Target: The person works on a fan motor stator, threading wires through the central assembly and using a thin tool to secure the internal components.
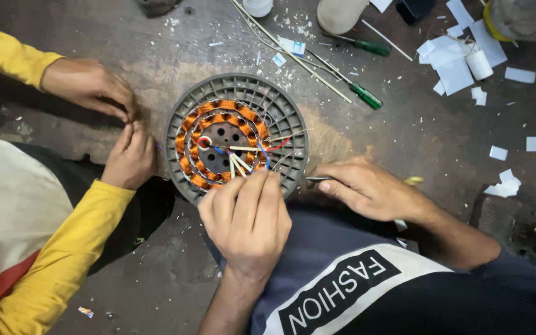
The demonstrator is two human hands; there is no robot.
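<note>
A round grey motor housing [283, 118] with rings of copper windings [218, 110] lies in front of me. White, red and blue wires [246, 155] stick out of its middle. My left hand [247, 220] rests at the housing's near edge, fingertips pinched on the wire ends. My right hand [367, 186] lies just right of the housing and grips a thin metal tool [316, 178] pointing at the rim.
A co-worker in yellow sleeves sits at the left, both hands [110, 121] touching near the housing's left rim. Two green-handled screwdrivers [367, 96] lie beyond it. White paper scraps [454, 62], a paper roll [479, 64] and thin rods are scattered at the upper right.
</note>
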